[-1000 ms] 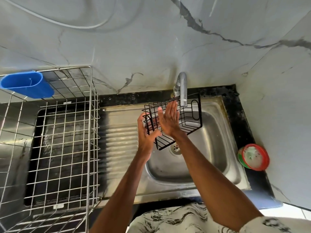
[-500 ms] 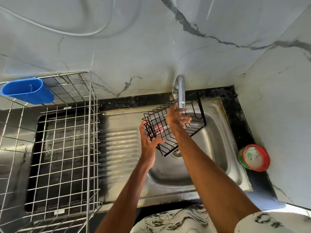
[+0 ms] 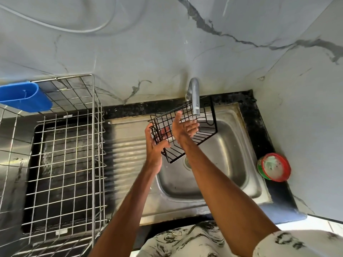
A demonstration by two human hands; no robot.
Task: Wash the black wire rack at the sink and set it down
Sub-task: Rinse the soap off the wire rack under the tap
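Note:
The black wire rack (image 3: pixel 205 127) hangs tilted over the steel sink (image 3: pixel 232 164), just under the tap (image 3: pixel 194 97). My left hand (image 3: pixel 155 143) grips the rack's left end, fingers curled round its wires. My right hand (image 3: pixel 184 128) lies inside the rack with its palm up and fingers loosely cupped under the tap's spout, where a thin stream of water falls. Part of the rack's floor is hidden behind my right hand and forearm.
A large steel wire dish basket (image 3: pixel 61 154) stands on the left with a blue plastic holder (image 3: pixel 24 97) hooked on its back corner. The ribbed drainboard (image 3: pixel 128 154) lies between basket and sink bowl. A red-rimmed soap tub (image 3: pixel 274 166) sits on the black counter at right.
My right hand has turned from flat against the rack's side to palm up inside it under the spout. The rack has tipped a little; my left hand keeps its hold.

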